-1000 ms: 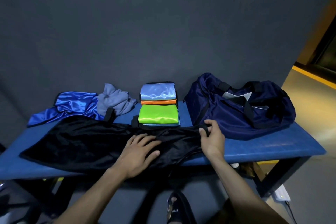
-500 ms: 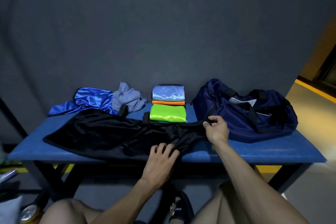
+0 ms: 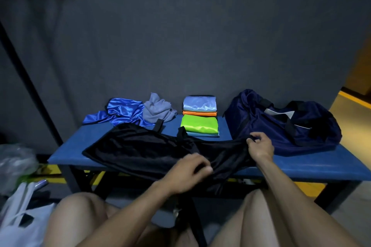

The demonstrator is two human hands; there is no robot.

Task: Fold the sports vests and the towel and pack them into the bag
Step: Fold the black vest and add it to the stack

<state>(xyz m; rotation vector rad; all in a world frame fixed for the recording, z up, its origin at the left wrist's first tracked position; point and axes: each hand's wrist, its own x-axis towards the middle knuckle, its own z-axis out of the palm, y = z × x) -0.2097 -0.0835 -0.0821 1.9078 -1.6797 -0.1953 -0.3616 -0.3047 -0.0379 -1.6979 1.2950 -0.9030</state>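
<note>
Black vest [image 3: 140, 146] lying lengthwise toward frame left | right hand [image 3: 261, 147] pinching its right end | left hand [image 3: 190, 170] gripping near edge.

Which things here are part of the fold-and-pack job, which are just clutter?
Job: black vest, gripped by left hand and right hand; blue vest; grey towel; folded stack; bag; bench.
Clutter: white plastic bags on the floor, left.

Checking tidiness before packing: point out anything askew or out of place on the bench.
The black vest droops off the bench's front edge, both hands gripping it. The blue vest and grey towel lie crumpled, unfolded, at the back left. The folded stack looks neat.
</note>
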